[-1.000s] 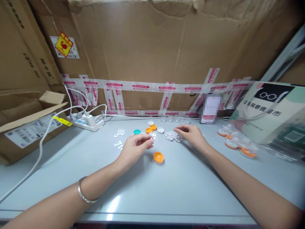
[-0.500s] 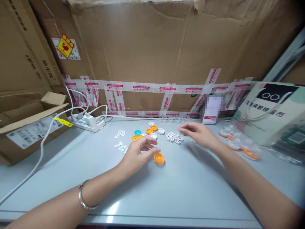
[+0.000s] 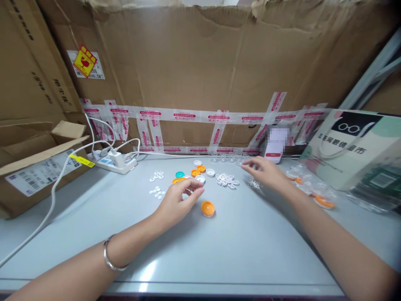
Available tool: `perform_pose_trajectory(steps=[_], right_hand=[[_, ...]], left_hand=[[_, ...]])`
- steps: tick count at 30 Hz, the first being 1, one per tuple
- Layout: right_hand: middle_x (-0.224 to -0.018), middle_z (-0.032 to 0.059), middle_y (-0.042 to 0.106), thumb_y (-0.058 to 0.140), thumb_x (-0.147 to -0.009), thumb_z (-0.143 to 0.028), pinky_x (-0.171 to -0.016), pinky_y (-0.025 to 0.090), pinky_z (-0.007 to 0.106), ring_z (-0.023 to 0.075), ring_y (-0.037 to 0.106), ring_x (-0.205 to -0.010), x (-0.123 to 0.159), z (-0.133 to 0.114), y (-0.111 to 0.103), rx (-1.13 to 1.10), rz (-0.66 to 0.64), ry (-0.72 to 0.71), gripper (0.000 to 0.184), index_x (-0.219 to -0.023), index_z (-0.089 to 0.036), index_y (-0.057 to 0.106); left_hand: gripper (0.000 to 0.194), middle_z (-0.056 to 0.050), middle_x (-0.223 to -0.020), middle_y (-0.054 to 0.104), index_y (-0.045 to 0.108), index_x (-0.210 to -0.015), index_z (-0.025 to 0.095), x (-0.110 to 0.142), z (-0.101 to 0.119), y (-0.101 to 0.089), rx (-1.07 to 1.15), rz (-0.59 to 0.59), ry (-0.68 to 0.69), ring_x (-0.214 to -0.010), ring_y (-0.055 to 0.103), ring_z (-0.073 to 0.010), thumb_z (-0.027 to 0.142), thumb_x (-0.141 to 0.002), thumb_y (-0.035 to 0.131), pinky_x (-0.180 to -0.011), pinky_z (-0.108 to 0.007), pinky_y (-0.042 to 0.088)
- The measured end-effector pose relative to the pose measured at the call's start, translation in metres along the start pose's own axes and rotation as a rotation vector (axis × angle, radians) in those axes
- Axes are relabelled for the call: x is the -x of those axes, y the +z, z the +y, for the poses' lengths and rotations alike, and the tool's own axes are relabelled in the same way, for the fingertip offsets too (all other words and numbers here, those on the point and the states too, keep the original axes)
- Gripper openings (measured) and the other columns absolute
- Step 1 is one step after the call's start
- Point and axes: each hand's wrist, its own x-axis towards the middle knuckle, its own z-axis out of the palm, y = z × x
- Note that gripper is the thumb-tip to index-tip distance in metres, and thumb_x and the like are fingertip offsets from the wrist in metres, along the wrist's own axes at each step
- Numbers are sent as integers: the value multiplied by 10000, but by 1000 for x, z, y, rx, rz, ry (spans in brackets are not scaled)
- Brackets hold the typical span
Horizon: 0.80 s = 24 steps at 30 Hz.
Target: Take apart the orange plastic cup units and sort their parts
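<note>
My left hand (image 3: pixel 179 200) hovers over the table, its fingers loosely curved and thumb apart, with nothing visible in it. Just right of its fingertips lies an orange round cup-shaped piece (image 3: pixel 208 208) with a clear rim underneath. Behind that hand are a teal disc (image 3: pixel 180 174), several orange discs (image 3: pixel 196 172) and white rings (image 3: pixel 210 172). My right hand (image 3: pixel 265 170) reaches forward, fingers stretched out and apparently holding nothing, near a row of clear plastic domes (image 3: pixel 223 157). White patterned pieces (image 3: pixel 254 183) lie under it, and a pile of white openwork pieces (image 3: pixel 227 181) is to its left.
Small white caps (image 3: pixel 157 192) lie in two groups at left. Clear-domed orange pieces (image 3: pixel 324 201) stand at right, by a paper bag (image 3: pixel 341 146). A phone (image 3: pixel 275 144) leans at the back. A power strip (image 3: pixel 115 164) and open carton (image 3: pixel 40 167) occupy the left.
My right hand has moved a little to the right and back, toward the clear domes, uncovering more white patterned pieces. My left hand has drawn slightly left from the orange piece.
</note>
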Motion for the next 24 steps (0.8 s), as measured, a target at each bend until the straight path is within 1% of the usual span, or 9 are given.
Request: perform_pose_trajectory(steps=[1,3,5,8,13,18,21,23,24], right_hand=[[-993,92,611,448,-815,-421,-751,455,327,216,576,-884,3,-11,9,-67,28,-109,326,-947,-187,633],[-1155,107,551,449,-833,-376,-909,405,366,229,510,-1069,8,-29,28,-106,-11,-295,332,-1067,-187,590],[-1256,123,489,444,-844,-345,-980,352,396,241,444,-1167,13,-40,47,-74,-79,-332,357,-1140,-177,554],[-1253,134,500,416,-863,-311,-981,357,386,240,451,-1166,16,-45,60,-42,-117,-274,355,-1150,-149,545],[-1080,95,613,424,-857,-280,-868,436,343,218,557,-994,16,-42,56,-53,-117,-214,286,-1065,-156,578],[-1067,101,615,450,-841,-282,-870,428,352,229,553,-989,16,-37,55,-43,-104,-166,286,-1051,-143,585],[-1113,113,591,486,-822,-317,-918,393,375,242,514,-1056,17,-39,51,-78,-42,-185,297,-1041,-147,594],[-1128,104,580,502,-813,-348,-946,363,382,236,489,-1089,21,-46,43,-145,15,-231,298,-1033,-170,596],[-1113,92,584,504,-813,-363,-937,366,374,224,494,-1075,24,-51,38,-197,14,-262,292,-1026,-185,596]], left_hand=[[178,-9,-941,634,599,-906,193,0,0,0,-12,3,5,-850,581,-131,310,-841,483,-760,-236,443],[177,-2,-937,634,599,-908,196,-1,-1,-1,-28,10,12,-843,579,-125,309,-845,477,-749,-228,440],[179,0,-934,635,600,-907,198,-1,-2,-1,-37,12,19,-836,579,-124,311,-845,477,-743,-226,439],[185,1,-942,634,600,-911,204,-1,-3,0,-40,2,23,-839,576,-128,320,-845,473,-744,-230,440],[177,9,-930,633,603,-896,215,-2,-3,0,-67,-20,15,-840,571,-126,320,-844,471,-738,-230,438],[200,-1,-968,628,603,-920,221,-5,-4,-5,-109,-22,11,-848,566,-136,333,-848,453,-704,-237,440],[234,-17,-985,609,590,-964,225,-4,-3,-7,-160,-117,42,-869,554,-155,381,-823,487,-714,-257,440],[344,-37,-1048,572,565,-1023,226,-1,-4,-8,-216,-207,67,-932,528,-185,433,-748,578,-766,-289,434],[413,-47,-1076,550,550,-1048,225,1,-4,-7,-247,-247,74,-964,510,-201,446,-706,618,-796,-307,425]])
